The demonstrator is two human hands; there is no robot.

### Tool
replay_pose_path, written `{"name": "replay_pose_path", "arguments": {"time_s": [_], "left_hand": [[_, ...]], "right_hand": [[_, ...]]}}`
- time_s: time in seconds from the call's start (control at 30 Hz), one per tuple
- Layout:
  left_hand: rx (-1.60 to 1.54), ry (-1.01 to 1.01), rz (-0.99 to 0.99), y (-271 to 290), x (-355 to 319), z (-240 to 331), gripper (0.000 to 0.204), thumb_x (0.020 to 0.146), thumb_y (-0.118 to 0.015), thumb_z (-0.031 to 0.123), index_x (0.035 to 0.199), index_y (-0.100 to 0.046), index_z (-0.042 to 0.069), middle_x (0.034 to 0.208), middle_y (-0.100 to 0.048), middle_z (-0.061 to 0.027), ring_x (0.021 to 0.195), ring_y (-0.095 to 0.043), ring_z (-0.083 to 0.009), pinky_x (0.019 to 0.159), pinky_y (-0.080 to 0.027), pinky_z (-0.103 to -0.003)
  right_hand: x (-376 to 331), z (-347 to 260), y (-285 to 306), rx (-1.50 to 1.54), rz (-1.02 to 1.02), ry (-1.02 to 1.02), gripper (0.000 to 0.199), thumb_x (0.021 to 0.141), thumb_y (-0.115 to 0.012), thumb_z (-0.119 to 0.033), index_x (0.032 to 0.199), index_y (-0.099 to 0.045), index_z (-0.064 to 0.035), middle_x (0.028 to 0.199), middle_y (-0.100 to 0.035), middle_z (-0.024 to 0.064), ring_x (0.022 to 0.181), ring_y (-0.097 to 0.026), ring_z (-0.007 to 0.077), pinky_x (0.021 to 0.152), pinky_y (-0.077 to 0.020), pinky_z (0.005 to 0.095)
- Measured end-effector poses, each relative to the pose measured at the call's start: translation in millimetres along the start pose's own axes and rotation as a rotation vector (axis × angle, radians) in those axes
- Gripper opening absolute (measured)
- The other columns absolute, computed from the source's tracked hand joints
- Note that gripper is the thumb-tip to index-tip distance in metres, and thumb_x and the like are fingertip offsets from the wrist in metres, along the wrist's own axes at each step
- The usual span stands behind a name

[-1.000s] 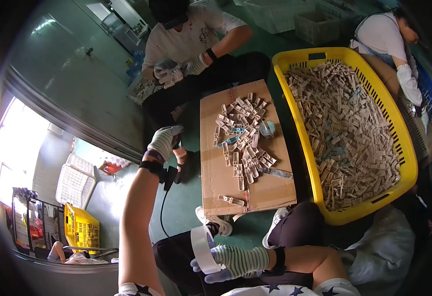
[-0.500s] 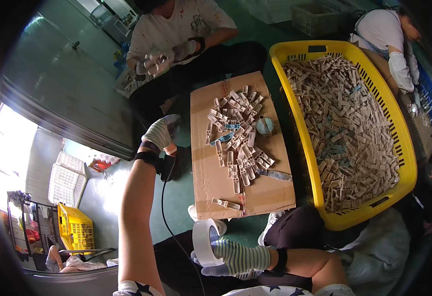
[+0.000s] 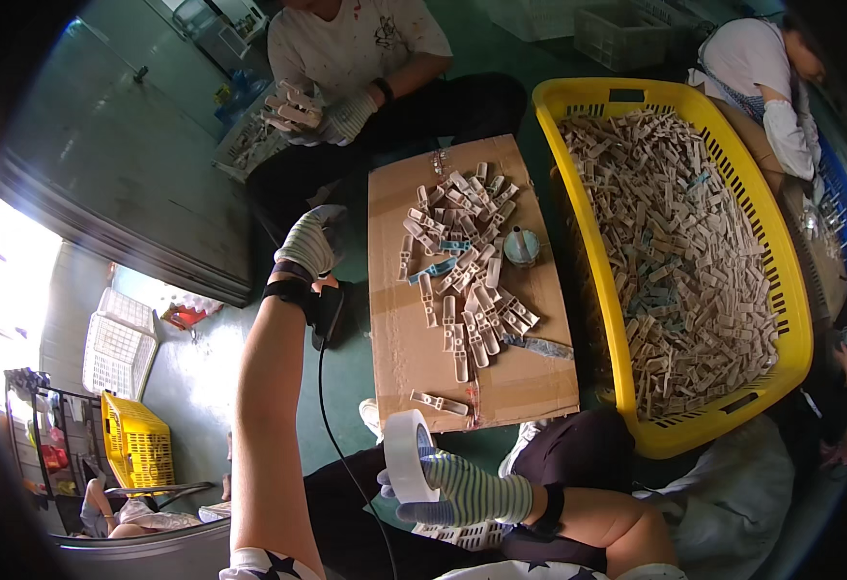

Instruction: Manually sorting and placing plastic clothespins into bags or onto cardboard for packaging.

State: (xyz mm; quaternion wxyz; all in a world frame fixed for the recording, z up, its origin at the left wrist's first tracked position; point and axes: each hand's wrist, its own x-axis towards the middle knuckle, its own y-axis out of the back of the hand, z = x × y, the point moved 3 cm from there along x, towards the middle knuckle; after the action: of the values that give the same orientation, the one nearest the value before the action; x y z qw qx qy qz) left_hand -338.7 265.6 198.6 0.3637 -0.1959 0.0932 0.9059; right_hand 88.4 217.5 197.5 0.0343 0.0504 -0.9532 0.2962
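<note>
My right hand (image 3: 476,490), in a striped knit glove, grips a roll of wide pale tape (image 3: 405,469) in front of the cardboard box. My left hand (image 3: 307,244), gloved alike, is raised beyond the box's left edge. Its fingers are bent and partly turned away, so whatever they hold, if anything, is hidden. On the cardboard box (image 3: 409,362) lies a loose heap of beige plastic clip-like pieces (image 3: 481,324), with a few blue ones (image 3: 435,270). A round pale-blue piece with a spike (image 3: 520,247) stands beside the heap. One beige piece (image 3: 440,402) lies apart, near the front edge.
To the right, a big yellow basket (image 3: 682,435) is filled with similar pieces. Across the box, a seated person's gloved hands (image 3: 344,118) hold several pieces. Another person (image 3: 760,68) works at far right. A black cable (image 3: 325,411) hangs from my left wrist.
My left hand has shifted slightly up and to the left. The tape roll has tilted and risen a little in my right hand. The person opposite has lifted a bunch of pieces into clearer view.
</note>
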Motion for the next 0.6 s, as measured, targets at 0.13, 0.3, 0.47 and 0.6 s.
{"name": "replay_pose_path", "arguments": {"time_s": [0.13,0.3,0.47,0.6], "left_hand": [[-0.235,0.107,0.192,8,3,-4,0.012,0.086,-0.06,0.023,0.093,-0.065,0.014,0.083,-0.058,-0.0003,0.089,-0.054,-0.0214,0.092,-0.038,-0.047],[-0.366,0.173,0.293,28,10,-14,0.005,0.079,-0.061,0.019,0.076,-0.06,0.016,0.08,-0.056,0.0011,0.087,-0.051,-0.0212,0.094,-0.036,-0.052],[-0.512,0.228,0.318,10,9,-14,0.014,0.078,-0.062,0.02,0.07,-0.052,0.015,0.068,-0.049,-0.0002,0.076,-0.049,-0.0222,0.089,-0.04,-0.05],[-0.595,0.21,0.07,40,12,-18,0.016,0.081,-0.061,0.02,0.071,-0.052,0.013,0.068,-0.055,-0.0035,0.071,-0.057,-0.0238,0.072,-0.048,-0.038]], "right_hand": [[4,-2,3,-0.287,-0.036,0.125,0.042,0.088,-0.07,-0.025,0.121,-0.057,-0.0031,0.104,-0.067,0.0057,0.099,-0.065,0.0202,0.088,-0.0499,0.0322],[9,-13,5,-0.311,-0.045,0.155,0.042,0.086,-0.072,-0.022,0.121,-0.058,-0.0029,0.106,-0.067,0.0056,0.101,-0.064,0.0193,0.089,-0.0496,0.0324],[12,-20,16,-0.335,-0.028,0.129,0.041,0.087,-0.072,-0.023,0.12,-0.059,-0.0019,0.107,-0.066,0.0056,0.103,-0.063,0.0187,0.091,-0.0479,0.0312],[16,-4,12,0.256,0.058,-0.183,0.038,0.087,-0.072,-0.022,0.117,-0.06,-0.0022,0.108,-0.064,0.006,0.105,-0.061,0.0186,0.091,-0.0468,0.031]]}}
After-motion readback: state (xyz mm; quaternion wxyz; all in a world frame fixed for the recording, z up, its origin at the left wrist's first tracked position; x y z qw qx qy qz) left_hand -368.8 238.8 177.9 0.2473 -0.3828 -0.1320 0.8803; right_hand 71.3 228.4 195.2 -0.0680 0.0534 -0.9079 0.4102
